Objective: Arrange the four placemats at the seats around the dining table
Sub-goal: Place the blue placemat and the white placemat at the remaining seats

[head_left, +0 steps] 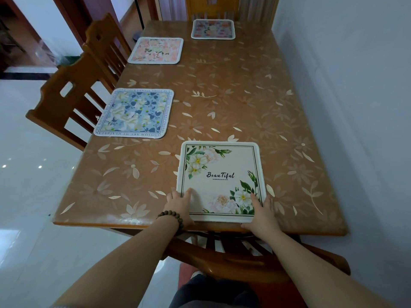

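A white placemat (222,172) with flowers and the word "Beautiful" lies flat at the near end of the dining table (244,103). My left hand (180,206) rests on its near left corner, and my right hand (261,213) on its near right corner, fingers spread flat. A blue floral placemat (135,113) lies at the left edge by the nearer side chair. A pink floral placemat (155,50) lies further along that edge. Another pink floral placemat (213,29) sits at the far end.
Two wooden chairs (73,103) stand along the table's left side, one chair (233,254) is tucked in below my hands, and another (211,7) is at the far end. A white wall (344,85) runs close along the right edge. Glossy floor lies to the left.
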